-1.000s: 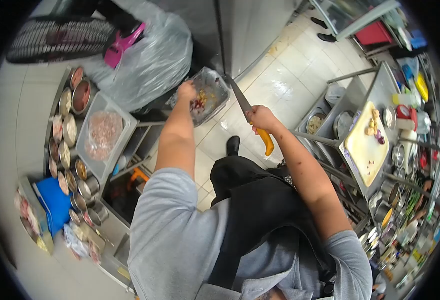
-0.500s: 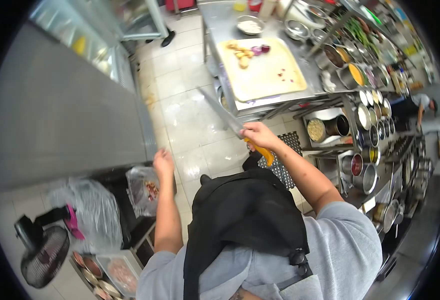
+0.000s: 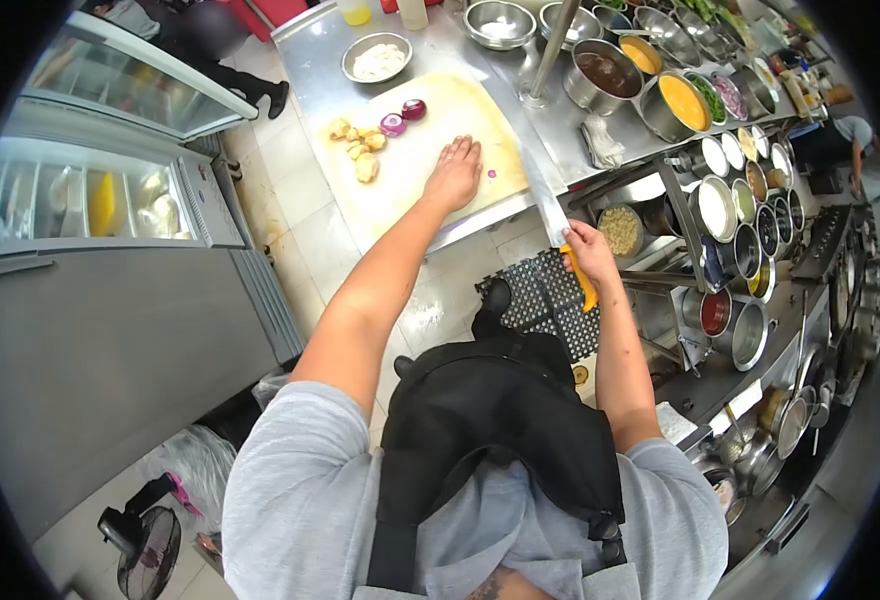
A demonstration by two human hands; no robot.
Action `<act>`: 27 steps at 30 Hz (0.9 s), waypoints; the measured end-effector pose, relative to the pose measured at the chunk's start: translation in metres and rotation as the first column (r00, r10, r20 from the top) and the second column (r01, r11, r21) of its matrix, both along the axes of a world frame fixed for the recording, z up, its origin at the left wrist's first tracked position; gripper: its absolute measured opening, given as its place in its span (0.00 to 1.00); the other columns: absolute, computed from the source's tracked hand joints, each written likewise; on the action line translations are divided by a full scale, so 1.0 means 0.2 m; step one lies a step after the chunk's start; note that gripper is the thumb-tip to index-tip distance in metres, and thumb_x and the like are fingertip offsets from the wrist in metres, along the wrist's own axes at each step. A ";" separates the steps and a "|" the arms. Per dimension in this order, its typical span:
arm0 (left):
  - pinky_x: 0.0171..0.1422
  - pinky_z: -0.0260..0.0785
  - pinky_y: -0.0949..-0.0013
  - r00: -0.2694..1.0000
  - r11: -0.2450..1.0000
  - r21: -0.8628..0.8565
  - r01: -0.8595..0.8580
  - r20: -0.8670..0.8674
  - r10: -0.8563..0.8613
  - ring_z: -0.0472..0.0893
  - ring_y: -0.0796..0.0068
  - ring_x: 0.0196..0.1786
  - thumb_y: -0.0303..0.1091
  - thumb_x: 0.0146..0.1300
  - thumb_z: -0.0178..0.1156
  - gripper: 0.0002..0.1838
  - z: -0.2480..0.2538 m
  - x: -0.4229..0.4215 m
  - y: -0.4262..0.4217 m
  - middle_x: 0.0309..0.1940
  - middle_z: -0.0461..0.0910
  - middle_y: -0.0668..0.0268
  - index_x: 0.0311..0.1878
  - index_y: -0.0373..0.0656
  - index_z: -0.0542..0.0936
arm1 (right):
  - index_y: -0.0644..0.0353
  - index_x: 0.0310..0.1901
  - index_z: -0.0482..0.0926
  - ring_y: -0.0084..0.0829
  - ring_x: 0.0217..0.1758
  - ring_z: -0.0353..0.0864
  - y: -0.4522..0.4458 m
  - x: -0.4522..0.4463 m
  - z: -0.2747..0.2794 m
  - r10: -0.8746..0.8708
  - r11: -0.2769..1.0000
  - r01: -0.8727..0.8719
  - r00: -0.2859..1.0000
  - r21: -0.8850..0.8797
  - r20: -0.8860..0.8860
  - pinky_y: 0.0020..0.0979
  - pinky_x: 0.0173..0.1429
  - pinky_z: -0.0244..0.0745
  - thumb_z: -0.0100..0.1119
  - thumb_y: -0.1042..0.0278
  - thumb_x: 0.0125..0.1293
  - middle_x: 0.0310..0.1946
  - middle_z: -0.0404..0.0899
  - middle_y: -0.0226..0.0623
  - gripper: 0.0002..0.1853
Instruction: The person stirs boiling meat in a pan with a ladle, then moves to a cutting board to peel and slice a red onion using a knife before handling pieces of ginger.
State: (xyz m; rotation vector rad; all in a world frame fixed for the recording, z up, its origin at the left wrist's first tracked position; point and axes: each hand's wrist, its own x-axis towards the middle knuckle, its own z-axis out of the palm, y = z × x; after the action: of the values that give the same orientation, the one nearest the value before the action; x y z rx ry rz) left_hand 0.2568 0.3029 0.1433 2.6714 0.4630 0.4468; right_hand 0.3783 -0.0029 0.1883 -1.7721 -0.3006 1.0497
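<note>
My left hand [image 3: 454,172] lies with its fingers spread on the pale cutting board [image 3: 410,205]. Beside its fingertips is a small purple scrap [image 3: 492,173]. Several peeled yellowish pieces [image 3: 366,166] sit on the board's left part, with a cut purple onion [image 3: 393,125] and a darker whole one [image 3: 415,109] above them. My right hand [image 3: 587,248] grips the yellow handle of a large knife [image 3: 543,190]. Its blade points up past the board's right edge.
A metal bowl of white food [image 3: 377,59] stands behind the board. Pots [image 3: 673,106] and bowls line the right side of the steel table [image 3: 312,55]. A fridge [image 3: 120,340] is on the left, with a person's leg and shoe [image 3: 278,99] near its open door. Another person [image 3: 840,140] stands far right.
The view has turned from the waste container to the table. My left hand has left the container area and now rests on the board. The knife has stayed in my right hand.
</note>
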 end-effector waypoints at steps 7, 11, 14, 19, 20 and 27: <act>0.87 0.50 0.52 0.989 0.895 -0.435 -0.094 0.064 0.135 0.60 0.48 0.82 0.34 0.77 0.51 0.27 0.17 -0.23 -0.19 0.78 0.64 0.44 0.75 0.34 0.68 | 0.61 0.56 0.84 0.17 0.19 0.76 0.12 0.11 -0.08 0.219 0.974 -0.220 0.975 -0.047 -0.029 0.23 0.23 0.74 0.59 0.59 0.80 0.26 0.80 0.26 0.15; 0.88 0.43 0.46 0.935 0.936 -0.079 -0.342 -0.128 0.331 0.55 0.45 0.84 0.43 0.78 0.51 0.31 0.11 -0.33 -0.21 0.81 0.58 0.44 0.78 0.37 0.65 | 0.60 0.58 0.85 0.18 0.18 0.76 0.20 0.07 -0.09 0.263 0.960 -0.265 0.964 -0.093 -0.038 0.23 0.23 0.73 0.60 0.58 0.79 0.24 0.79 0.26 0.17; 0.87 0.25 0.37 0.873 0.927 0.095 -0.363 -0.312 0.374 0.40 0.46 0.88 0.67 0.75 0.45 0.47 0.12 -0.31 -0.29 0.86 0.45 0.49 0.84 0.39 0.55 | 0.60 0.60 0.85 0.18 0.18 0.76 0.27 0.00 -0.08 0.286 0.953 -0.294 0.953 -0.068 -0.103 0.23 0.22 0.73 0.60 0.59 0.79 0.24 0.80 0.26 0.17; 0.87 0.24 0.38 0.863 0.908 0.121 -0.402 -0.283 0.420 0.37 0.48 0.88 0.70 0.74 0.46 0.50 0.08 -0.26 -0.33 0.87 0.44 0.53 0.84 0.38 0.55 | 0.60 0.61 0.84 0.19 0.17 0.75 0.34 -0.10 -0.09 0.303 0.949 -0.312 0.941 -0.038 -0.149 0.25 0.20 0.73 0.59 0.60 0.79 0.26 0.81 0.29 0.17; 0.87 0.24 0.38 0.861 0.905 0.106 -0.412 -0.282 0.424 0.37 0.48 0.88 0.70 0.74 0.46 0.50 0.08 -0.27 -0.33 0.87 0.44 0.52 0.84 0.37 0.55 | 0.61 0.61 0.84 0.20 0.18 0.76 0.35 -0.12 -0.07 0.313 0.946 -0.322 0.938 -0.039 -0.147 0.26 0.21 0.72 0.59 0.61 0.79 0.27 0.81 0.29 0.17; 0.87 0.26 0.39 0.833 0.847 -0.010 -0.532 -0.186 0.521 0.39 0.45 0.88 0.66 0.73 0.51 0.51 0.19 -0.53 -0.32 0.86 0.44 0.49 0.83 0.34 0.54 | 0.61 0.62 0.83 0.19 0.19 0.76 0.41 -0.27 0.03 0.403 0.914 -0.403 0.895 0.040 -0.189 0.25 0.23 0.72 0.58 0.62 0.79 0.27 0.80 0.29 0.17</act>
State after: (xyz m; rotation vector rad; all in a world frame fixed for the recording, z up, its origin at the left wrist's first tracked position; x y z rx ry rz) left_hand 0.1515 0.2380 0.1819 2.5028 1.2658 0.3343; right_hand 0.3235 0.0792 0.1952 -1.6261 -0.5636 1.5075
